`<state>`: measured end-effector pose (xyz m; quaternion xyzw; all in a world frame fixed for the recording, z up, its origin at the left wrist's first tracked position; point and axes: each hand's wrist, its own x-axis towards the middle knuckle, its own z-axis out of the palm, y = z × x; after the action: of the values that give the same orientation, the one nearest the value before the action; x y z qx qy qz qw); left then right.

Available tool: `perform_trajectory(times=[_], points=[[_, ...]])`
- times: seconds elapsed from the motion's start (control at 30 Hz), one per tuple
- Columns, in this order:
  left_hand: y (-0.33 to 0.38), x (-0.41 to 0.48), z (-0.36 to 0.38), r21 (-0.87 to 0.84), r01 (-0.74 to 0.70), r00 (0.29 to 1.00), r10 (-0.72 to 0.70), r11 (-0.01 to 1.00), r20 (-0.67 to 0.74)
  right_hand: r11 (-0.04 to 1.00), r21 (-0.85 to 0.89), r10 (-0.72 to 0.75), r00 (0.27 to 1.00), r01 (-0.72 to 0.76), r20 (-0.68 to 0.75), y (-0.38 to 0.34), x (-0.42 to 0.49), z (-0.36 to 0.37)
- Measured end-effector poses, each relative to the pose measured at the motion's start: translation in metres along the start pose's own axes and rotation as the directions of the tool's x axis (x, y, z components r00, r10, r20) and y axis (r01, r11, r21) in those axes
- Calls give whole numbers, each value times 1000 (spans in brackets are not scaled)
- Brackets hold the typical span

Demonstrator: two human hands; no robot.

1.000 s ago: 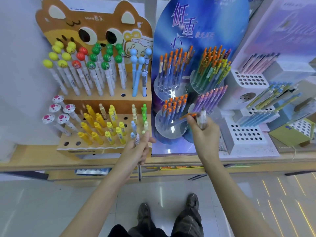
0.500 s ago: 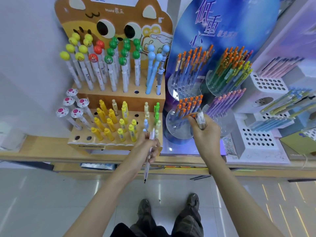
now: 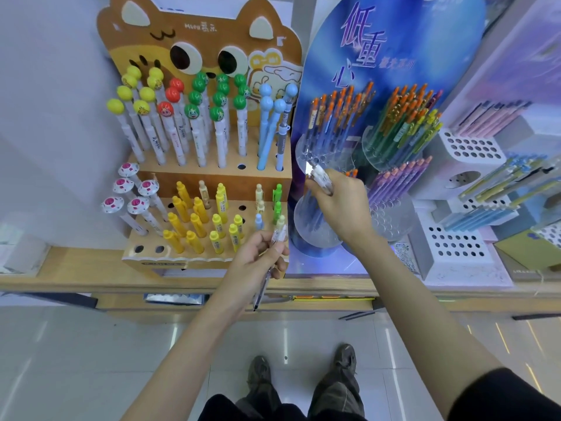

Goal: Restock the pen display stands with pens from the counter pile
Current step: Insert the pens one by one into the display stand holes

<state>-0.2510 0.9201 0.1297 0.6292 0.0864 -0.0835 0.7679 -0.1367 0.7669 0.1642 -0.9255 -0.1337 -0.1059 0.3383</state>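
Now the left hand point(image 3: 258, 259) curls round a slim clear pen with a pale cap point(image 3: 280, 234), its tip pointing down toward the floor, just in front of the lower right corner of the brown cat-faced cardboard pen stand point(image 3: 197, 34), which sits on the light wooden bench point(image 3: 76, 265). The right hand point(image 3: 343, 208) grips a clear-barrelled pen bunch point(image 3: 318, 177), how many I cannot tell, over the lower left clear plastic tier point(image 3: 315, 238) of the blue round-backed pen display point(image 3: 394, 41) just beside the cat stand. Orange-capped pens point(image 3: 334, 117) fill the tier above, purple pens point(image 3: 397, 177) stand just right of that hand, and white perforated stands point(image 3: 455, 241) sit further right
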Motion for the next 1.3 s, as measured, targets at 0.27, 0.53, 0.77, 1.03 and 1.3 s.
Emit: perform_trajectory(times=[0.27, 0.53, 0.77, 1.03, 1.3], points=[[2, 0, 0, -30, 3, 1000, -4, 1000, -15, 1000, 8, -23, 1000, 23, -6, 1, -1, -8], [5, 0, 0, -65, -12, 1000, 11, 998, -19, 999, 41, -4, 1000, 5, -24, 2, -11, -4], [7, -1, 4, -58, -16, 1000, 14, 998, -22, 996, -30, 93, 990, -90, 109, -1, 9, -7], [12, 0, 4, -63, -15, 1000, 15, 998, 0, 971, -175, 199, 958, -163, 208, -5, 5, 6], [18, 2, 1, -33, -66, 998, 66, 997, 6, 922, 299, 211, 966, -247, 149, -3, -6, -9]])
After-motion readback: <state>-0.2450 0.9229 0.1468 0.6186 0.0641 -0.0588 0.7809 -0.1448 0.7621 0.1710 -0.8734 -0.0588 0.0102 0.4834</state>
